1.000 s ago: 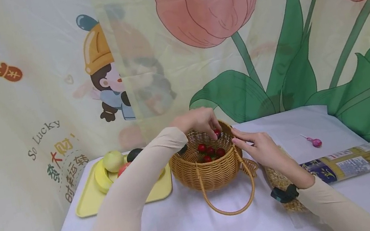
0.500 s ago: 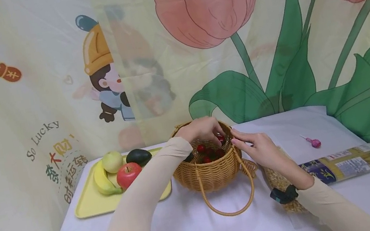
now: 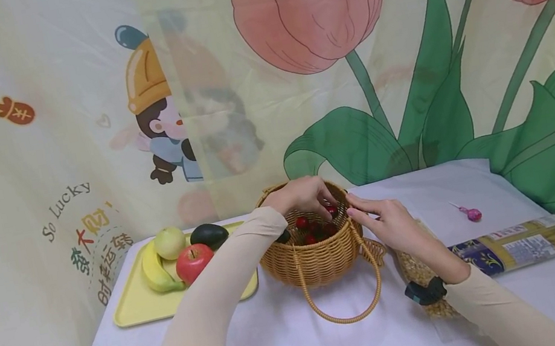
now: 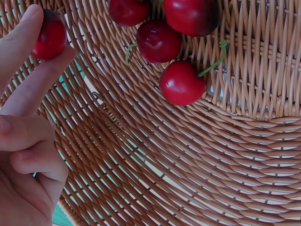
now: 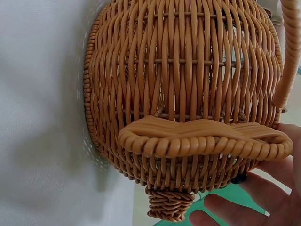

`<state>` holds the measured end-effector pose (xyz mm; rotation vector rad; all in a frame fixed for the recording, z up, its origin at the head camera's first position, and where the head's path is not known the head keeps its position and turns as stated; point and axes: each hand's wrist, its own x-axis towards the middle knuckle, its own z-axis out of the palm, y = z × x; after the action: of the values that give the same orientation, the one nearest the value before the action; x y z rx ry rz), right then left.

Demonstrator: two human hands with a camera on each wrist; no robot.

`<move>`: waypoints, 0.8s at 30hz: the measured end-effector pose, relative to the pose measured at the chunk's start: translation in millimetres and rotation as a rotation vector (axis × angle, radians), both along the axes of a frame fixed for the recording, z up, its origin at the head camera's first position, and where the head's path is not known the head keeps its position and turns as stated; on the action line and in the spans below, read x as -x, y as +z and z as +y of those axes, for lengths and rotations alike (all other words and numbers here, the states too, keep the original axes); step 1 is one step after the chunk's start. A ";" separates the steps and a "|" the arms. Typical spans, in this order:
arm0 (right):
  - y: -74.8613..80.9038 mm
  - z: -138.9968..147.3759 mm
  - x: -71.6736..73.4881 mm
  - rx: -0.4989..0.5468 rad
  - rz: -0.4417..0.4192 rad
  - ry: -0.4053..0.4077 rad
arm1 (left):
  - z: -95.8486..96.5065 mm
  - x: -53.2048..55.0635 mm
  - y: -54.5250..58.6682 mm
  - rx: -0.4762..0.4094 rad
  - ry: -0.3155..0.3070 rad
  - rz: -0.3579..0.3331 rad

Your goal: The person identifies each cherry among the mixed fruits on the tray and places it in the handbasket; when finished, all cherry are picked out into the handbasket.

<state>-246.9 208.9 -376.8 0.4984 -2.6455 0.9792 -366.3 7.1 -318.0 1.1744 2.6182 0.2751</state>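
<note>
My left hand [image 3: 303,194] reaches over the rim into a round wicker basket [image 3: 315,264]. Between thumb and finger it pinches a dark red cherry [image 4: 49,36], close to the woven inner wall. Several more cherries [image 4: 182,83], some with green stems, lie together at the bottom. At the basket's right rim, the fingers and thumb of my right hand [image 3: 393,221] hold the edge. In the right wrist view a wavy wicker piece [image 5: 204,137] juts from the basket's side, and some fingers [image 5: 230,209] stretch out behind the wall.
The basket's handle [image 3: 348,319] hangs down in front. Left of it, a yellow tray [image 3: 137,309] carries a banana, an apple, a pale round fruit and an avocado. A bag of kernels [image 3: 417,269] lies under my right forearm, beside a long noodle packet [image 3: 532,243] and a lollipop [image 3: 474,215].
My left hand has lowered deeper into the basket with the cherry, and its forearm has shifted right, uncovering the apple and avocado. My right hand stays at the rim.
</note>
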 end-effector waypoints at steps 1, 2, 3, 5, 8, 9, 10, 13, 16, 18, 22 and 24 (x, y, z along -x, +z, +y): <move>0.1 0.1 0.1 -0.002 0.002 0.000 | 0.0 0.0 0.0 0.001 0.001 0.003; 0.1 0.2 0.2 -0.003 0.004 0.001 | 0.1 0.0 0.0 0.003 0.002 0.005; 0.2 0.3 0.3 -0.003 0.005 0.002 | 0.3 -0.1 0.1 0.006 0.002 0.009; 0.3 0.6 0.4 -0.002 0.006 0.004 | 0.6 -0.2 0.3 0.014 0.001 0.019; 0.6 1.0 0.5 -0.003 0.008 0.004 | 1.2 0.1 0.3 0.020 -0.003 0.028; 0.7 1.1 0.4 -0.001 0.009 0.003 | 1.3 0.1 0.3 0.019 -0.006 0.027; 0.7 1.1 0.5 -0.001 0.010 0.003 | 1.4 0.4 0.1 0.017 -0.008 0.027; 0.3 1.0 0.7 0.001 0.013 0.004 | 1.2 0.5 -0.7 0.000 -0.006 0.014; -0.6 1.0 0.8 0.007 0.010 0.008 | 0.6 1.0 -2.3 -0.014 -0.002 0.009; -0.8 0.8 0.4 0.011 0.004 0.009 | -0.1 1.2 -2.8 -0.022 -0.004 0.002; -0.5 0.6 -0.4 0.011 -0.003 0.003 | -2.2 0.5 1.4 -0.041 -0.028 -0.017; 0.3 0.4 -0.7 0.006 0.001 0.002 | -3.4 0.3 6.0 -0.055 -0.036 -0.016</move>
<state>-246.2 209.4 -376.5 0.5010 -2.6408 0.9866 -366.6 3.7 -312.0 1.2312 2.5881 0.3505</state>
